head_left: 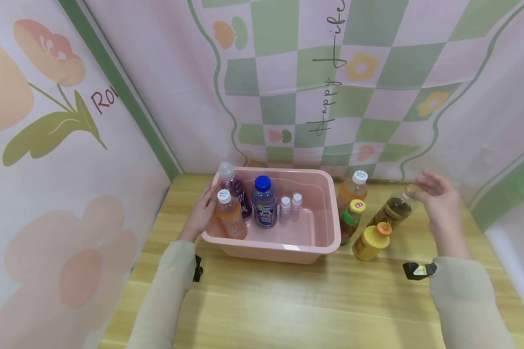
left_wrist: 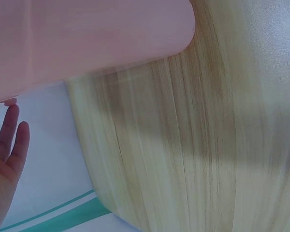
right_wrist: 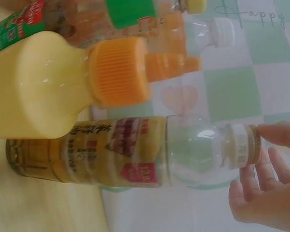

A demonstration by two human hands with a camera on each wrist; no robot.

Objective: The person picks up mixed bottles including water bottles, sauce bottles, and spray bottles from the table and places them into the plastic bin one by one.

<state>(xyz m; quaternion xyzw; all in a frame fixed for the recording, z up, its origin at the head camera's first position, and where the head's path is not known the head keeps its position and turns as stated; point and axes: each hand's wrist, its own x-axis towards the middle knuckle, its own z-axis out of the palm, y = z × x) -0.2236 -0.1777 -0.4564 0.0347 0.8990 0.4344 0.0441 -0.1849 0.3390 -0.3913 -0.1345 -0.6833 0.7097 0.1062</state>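
A pink plastic tub point(head_left: 270, 247) stands on the table, and my left hand point(head_left: 199, 213) touches its left rim with fairly straight fingers; the thumb is hidden. Inside the tub are an orange drink bottle point(head_left: 233, 220), a purple drink bottle point(head_left: 237, 189), a blue-capped bottle point(head_left: 264, 206) and two small clear vials point(head_left: 285, 211). At the right, my right hand point(head_left: 441, 196) pinches the cap of a clear oil bottle point(right_wrist: 135, 152) between thumb and fingers. That bottle stands upright on the table, with brownish liquid in its lower part.
Right of the tub stand a yellow squeeze bottle point(head_left: 371, 242) with an orange nozzle cap, a yellow-capped bottle point(head_left: 351, 220) with a green label, and a white-capped bottle point(head_left: 352, 189) of orange liquid. A patterned curtain point(head_left: 314, 97) hangs behind the wooden table point(head_left: 288, 305).
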